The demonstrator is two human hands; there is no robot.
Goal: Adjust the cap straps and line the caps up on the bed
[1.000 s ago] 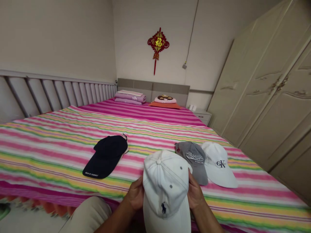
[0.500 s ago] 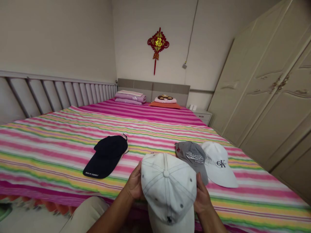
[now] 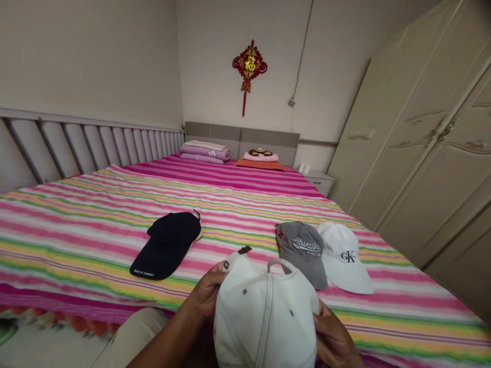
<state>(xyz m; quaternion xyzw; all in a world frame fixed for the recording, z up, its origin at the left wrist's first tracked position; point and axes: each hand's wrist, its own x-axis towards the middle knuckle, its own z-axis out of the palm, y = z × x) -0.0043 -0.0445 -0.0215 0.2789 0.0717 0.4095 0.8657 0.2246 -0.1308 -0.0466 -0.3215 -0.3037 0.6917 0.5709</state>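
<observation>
I hold a white cap (image 3: pixel 264 317) in both hands at the bottom middle of the view. Its back faces up, with the strap opening and a small brown tab showing at the top. My left hand (image 3: pixel 205 296) grips its left side, fingers curled round the edge. My right hand (image 3: pixel 335 340) grips its right side, partly hidden behind the cap. On the striped bed (image 3: pixel 95 214) lie a navy cap (image 3: pixel 169 243) to the left, a grey cap (image 3: pixel 303 250) and a white lettered cap (image 3: pixel 345 258) to the right.
Folded purple bedding (image 3: pixel 205 152) and an orange pillow (image 3: pixel 261 162) sit at the headboard. A tall cream wardrobe (image 3: pixel 422 138) stands on the right, a small bedside table (image 3: pixel 318 181) beside it. A slatted rail (image 3: pixel 95 145) lines the left wall. My knee (image 3: pixel 132 337) shows at the bottom left.
The white cap has tipped toward me and lowered: first its brim and logo showed, then its crown, now its back strap. Both hands have shifted down with it.
</observation>
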